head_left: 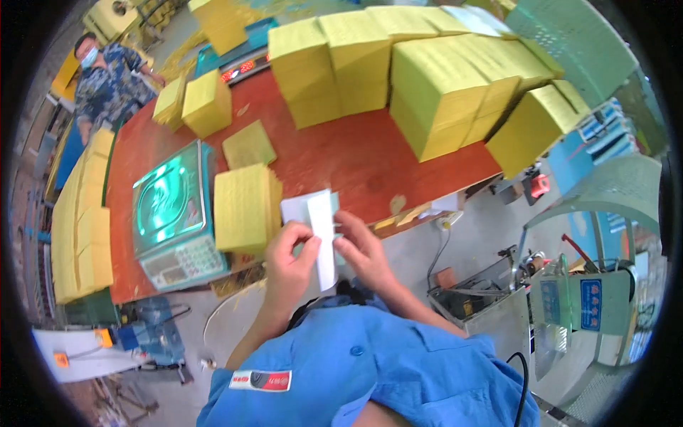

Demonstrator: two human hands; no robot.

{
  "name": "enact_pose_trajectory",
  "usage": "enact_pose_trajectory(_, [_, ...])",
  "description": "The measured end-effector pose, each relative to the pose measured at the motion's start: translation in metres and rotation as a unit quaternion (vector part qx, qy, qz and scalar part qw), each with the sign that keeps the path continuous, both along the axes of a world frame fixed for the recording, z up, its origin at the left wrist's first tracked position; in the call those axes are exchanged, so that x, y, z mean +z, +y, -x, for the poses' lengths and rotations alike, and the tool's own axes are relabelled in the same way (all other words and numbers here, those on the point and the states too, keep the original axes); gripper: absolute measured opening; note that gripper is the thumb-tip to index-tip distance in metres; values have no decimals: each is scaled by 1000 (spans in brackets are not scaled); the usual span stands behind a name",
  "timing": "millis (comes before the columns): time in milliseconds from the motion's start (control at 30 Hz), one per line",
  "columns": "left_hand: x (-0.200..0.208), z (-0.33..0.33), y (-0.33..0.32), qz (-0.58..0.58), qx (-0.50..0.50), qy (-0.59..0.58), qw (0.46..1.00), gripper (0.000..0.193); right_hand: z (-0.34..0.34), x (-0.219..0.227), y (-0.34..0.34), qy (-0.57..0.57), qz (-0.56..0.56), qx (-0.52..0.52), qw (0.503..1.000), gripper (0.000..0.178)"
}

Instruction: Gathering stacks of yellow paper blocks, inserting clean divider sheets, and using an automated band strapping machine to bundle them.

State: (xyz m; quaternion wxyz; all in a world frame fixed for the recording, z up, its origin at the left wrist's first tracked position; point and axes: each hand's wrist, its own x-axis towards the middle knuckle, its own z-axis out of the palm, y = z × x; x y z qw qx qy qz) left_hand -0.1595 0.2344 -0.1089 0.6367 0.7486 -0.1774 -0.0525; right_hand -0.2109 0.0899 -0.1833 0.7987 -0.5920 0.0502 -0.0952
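In front of my chest, at the table's front edge, is a narrow white sheet of paper (pixel 322 238), upright and perhaps folded. My left hand (pixel 290 262) is closed on its left side, thumb and curled fingers pinching it. At its right edge my right hand (pixel 361 250) is closed too, fingers bent against the paper. Behind the sheet shows a pale white pad or paper (pixel 294 208), partly hidden by it. Just left of my hands stands a yellow paper stack (pixel 245 206), and beside that a scale (pixel 171 203) with a shiny greenish plate and a keypad.
The red table (pixel 341 160) carries several tall yellow paper stacks (pixel 434 92) at the back and right. One loose yellow piece (pixel 249 144) lies near its middle. More stacks (pixel 82 228) line the left. A masked person (pixel 110 78) is at far left. Metal machinery (pixel 484 299) stands right.
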Motion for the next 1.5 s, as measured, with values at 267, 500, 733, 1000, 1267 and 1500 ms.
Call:
enact_pose_trajectory(267, [26,-2,10,-28,14,-83,996,11,2,28,-13,15,-95,-16,995,44])
enact_pose_trajectory(500, [10,-22,-25,-73,25,-168,983,11,11,45,-46,6,-13,-185,983,27])
enact_pose_trajectory(733, [58,-57,-97,52,-45,-63,996,6,16,88,-127,-62,-53,-303,949,10])
enact_pose_trajectory(1000, [123,-144,-238,192,-71,-95,974,15,-12,133,-248,-88,55,-386,917,12])
enact_pose_trajectory(1267, [73,-202,-292,77,1,-32,997,12,-33,98,-302,-104,-63,-395,911,8])
enact_pose_trajectory(1500, [70,-199,-297,-50,74,-174,981,14,-30,81,-299,-81,-131,-359,920,8])
